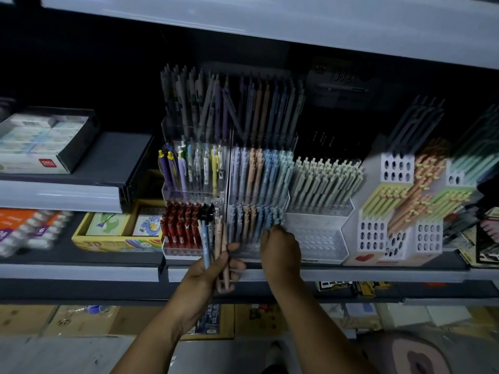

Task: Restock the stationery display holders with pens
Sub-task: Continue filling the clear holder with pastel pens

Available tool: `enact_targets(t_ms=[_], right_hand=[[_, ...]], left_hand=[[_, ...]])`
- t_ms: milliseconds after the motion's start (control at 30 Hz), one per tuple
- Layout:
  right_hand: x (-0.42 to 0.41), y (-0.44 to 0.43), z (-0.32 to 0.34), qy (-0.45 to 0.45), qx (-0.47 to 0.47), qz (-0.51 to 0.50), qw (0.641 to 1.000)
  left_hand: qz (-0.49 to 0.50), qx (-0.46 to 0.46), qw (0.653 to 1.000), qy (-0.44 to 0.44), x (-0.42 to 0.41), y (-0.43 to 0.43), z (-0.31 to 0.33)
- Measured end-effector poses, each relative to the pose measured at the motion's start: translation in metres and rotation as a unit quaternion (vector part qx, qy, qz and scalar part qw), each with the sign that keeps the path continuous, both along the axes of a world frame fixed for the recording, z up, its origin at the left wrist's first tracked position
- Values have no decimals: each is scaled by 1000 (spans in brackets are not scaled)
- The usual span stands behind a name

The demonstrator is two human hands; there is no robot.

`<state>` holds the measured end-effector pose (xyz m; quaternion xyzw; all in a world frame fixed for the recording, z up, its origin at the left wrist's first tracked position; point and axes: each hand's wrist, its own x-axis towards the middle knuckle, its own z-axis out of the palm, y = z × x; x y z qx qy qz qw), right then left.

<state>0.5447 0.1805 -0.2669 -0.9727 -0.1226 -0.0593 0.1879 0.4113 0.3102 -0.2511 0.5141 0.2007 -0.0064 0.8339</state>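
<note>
Dim shop shelf, grey ledge | left hand — fingers grip pens | right hand — fingers at holder, grip unclear

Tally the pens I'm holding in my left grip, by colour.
Blue pens: 1
Peach pens: 2
Total: 3 showing in the left grip; the fingers may hide more.

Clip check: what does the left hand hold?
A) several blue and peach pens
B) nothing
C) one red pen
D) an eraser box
A: the left hand grips a bunch of blue and peach pens, held upright before the display.
</note>
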Motion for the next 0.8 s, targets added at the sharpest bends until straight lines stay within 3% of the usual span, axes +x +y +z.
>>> enact_targets(t_ms=[100,233,333,467,567,800], right_hand=[[2,2,2,24,-3,-12,1000],[-6,-2,5,27,42,-15,999],[-15,-1,16,30,136,11,990],[-26,7,41,128,285,125,942],[-30,11,49,216,360,151,895],[-25,9,40,272,375,136,876]], left_hand=[[-17,-80,997,-2,-2,-1,1],[-18,-82,996,-8,-3,1,1],[-6,-90,996,-18,-2,2,0],[-11,-86,996,-9,-1,0,-1],[-27,-62,998,16,-1,-2,1],[-57,-40,997,40,-3,-2,7]])
